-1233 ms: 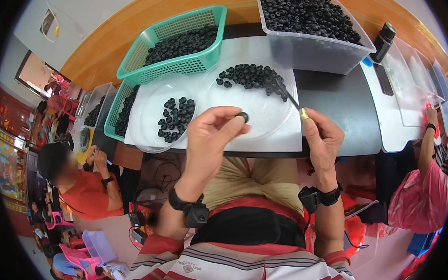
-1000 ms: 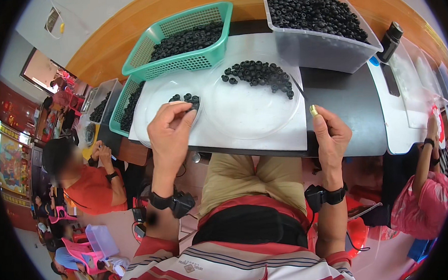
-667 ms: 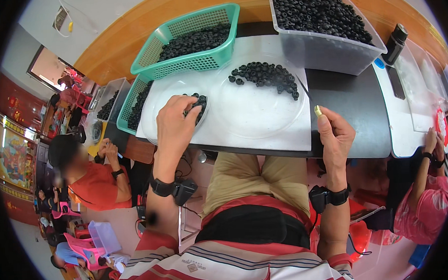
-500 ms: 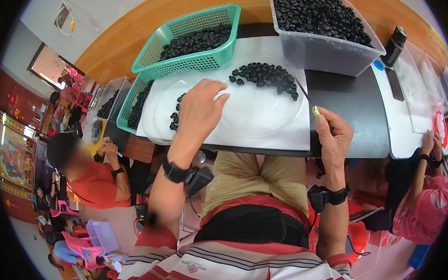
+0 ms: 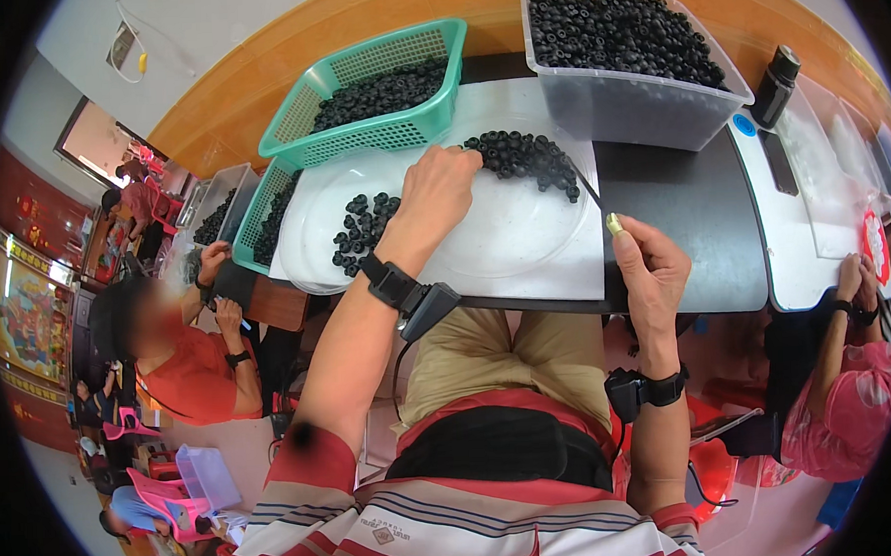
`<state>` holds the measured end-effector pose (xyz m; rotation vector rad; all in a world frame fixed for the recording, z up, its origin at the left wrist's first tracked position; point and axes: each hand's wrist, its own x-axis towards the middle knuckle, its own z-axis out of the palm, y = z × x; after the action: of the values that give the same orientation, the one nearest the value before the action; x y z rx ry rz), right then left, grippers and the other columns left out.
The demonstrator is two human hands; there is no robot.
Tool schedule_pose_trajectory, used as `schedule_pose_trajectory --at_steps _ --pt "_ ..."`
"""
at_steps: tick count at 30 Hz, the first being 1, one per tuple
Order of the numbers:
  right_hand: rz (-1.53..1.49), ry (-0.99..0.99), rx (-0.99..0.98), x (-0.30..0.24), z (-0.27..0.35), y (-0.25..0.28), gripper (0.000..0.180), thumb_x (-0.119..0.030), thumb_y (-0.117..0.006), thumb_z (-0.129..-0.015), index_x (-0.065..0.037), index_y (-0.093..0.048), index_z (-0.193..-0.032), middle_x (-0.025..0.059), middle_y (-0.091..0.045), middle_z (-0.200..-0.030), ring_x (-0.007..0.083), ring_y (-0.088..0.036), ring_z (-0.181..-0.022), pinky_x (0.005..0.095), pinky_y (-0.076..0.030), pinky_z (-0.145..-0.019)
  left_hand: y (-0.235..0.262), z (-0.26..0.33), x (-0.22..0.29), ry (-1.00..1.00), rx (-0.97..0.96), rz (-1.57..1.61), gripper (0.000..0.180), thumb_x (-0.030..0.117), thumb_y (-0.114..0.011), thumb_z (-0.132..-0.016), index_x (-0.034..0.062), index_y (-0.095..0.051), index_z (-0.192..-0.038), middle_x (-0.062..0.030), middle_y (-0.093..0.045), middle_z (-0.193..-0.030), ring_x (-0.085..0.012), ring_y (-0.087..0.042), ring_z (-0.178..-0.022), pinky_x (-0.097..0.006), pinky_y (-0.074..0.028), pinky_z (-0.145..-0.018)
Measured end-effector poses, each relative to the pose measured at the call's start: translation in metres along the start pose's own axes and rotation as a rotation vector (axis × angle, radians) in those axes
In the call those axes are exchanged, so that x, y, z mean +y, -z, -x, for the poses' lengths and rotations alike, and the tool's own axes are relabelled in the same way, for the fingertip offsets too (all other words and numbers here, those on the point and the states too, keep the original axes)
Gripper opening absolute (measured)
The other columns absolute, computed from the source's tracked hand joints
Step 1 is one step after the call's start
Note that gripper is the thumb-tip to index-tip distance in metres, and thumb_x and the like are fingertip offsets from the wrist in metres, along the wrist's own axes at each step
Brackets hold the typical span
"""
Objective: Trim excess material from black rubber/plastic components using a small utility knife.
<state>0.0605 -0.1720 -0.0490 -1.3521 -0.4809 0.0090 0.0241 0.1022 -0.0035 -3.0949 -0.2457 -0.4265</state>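
Observation:
My left hand (image 5: 440, 194) reaches over the white board with its fingers pinched together at the left edge of a pile of small black rings (image 5: 520, 157). Whatever sits between those fingertips is hidden. The pile lies on a clear round plate (image 5: 494, 244). In my right hand (image 5: 652, 264), thumb and fingers close around a thin dark pointed tool (image 5: 588, 184), with a pale yellow piece (image 5: 614, 224) at the fingertips. The tool slants up and left toward the pile's right end. More black rings (image 5: 362, 230) lie loose on a second clear plate (image 5: 306, 267), left of my left forearm.
A green basket (image 5: 365, 140) and a clear bin (image 5: 637, 106), both holding black rings, stand along the far side. A smaller green basket (image 5: 263, 241) is at the left. Farther right are a black bottle (image 5: 777, 90) and a phone (image 5: 779, 164). Other people sit on both sides.
My left hand has moved from above the gap between the plates, fingers spread, right to the pile's edge, where its fingers are now pinched. My right hand keeps its hold on the tool.

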Motion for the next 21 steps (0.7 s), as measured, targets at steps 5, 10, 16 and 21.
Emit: schedule_pose_trajectory --at_steps 5,10,16,21 --pt "-0.006 0.005 -0.005 0.002 -0.001 0.001 0.026 -0.015 -0.071 -0.089 0.003 -0.068 -0.107 0.0006 -0.065 -0.084 0.0050 -0.055 -0.073 0.0186 -0.043 -0.065 0.011 0.012 0.016 -0.020 0.099 0.345 0.020 0.005 -0.065 -0.081 0.0041 -0.069 -0.100 -0.0144 -0.068 -0.093 -0.0302 -0.066 -0.086 -0.041 -0.052 -0.075" --pt "-0.009 0.026 -0.013 -0.001 0.000 -0.002 0.026 -0.015 -0.070 -0.089 0.003 -0.068 -0.107 0.0008 -0.065 -0.084 0.0051 -0.055 -0.074 0.0189 -0.043 -0.066 0.020 0.024 0.033 0.252 -0.114 1.377 0.018 0.007 -0.068 -0.087 -0.0019 -0.065 -0.102 -0.0070 -0.067 -0.090 -0.0165 -0.068 -0.085 -0.027 -0.056 -0.075" --pt "0.029 -0.010 -0.041 -0.008 0.006 -0.008 0.025 -0.015 -0.071 -0.088 0.003 -0.069 -0.106 0.0022 -0.067 -0.086 0.0064 -0.057 -0.076 0.0203 -0.045 -0.068 0.030 0.037 0.052 0.443 -0.198 2.007 0.018 0.006 -0.064 -0.091 0.0014 -0.059 -0.107 -0.0072 -0.065 -0.097 -0.0175 -0.068 -0.091 -0.026 -0.058 -0.083" --pt "0.065 0.047 -0.100 -0.013 0.009 -0.015 0.025 -0.014 -0.072 -0.086 0.003 -0.068 -0.105 0.0050 -0.068 -0.086 0.0083 -0.058 -0.075 0.0220 -0.046 -0.067 0.015 0.043 0.055 0.444 -0.240 2.270 0.016 0.008 -0.060 -0.094 0.0018 -0.058 -0.108 -0.0073 -0.064 -0.101 -0.0172 -0.065 -0.097 -0.028 -0.056 -0.088"
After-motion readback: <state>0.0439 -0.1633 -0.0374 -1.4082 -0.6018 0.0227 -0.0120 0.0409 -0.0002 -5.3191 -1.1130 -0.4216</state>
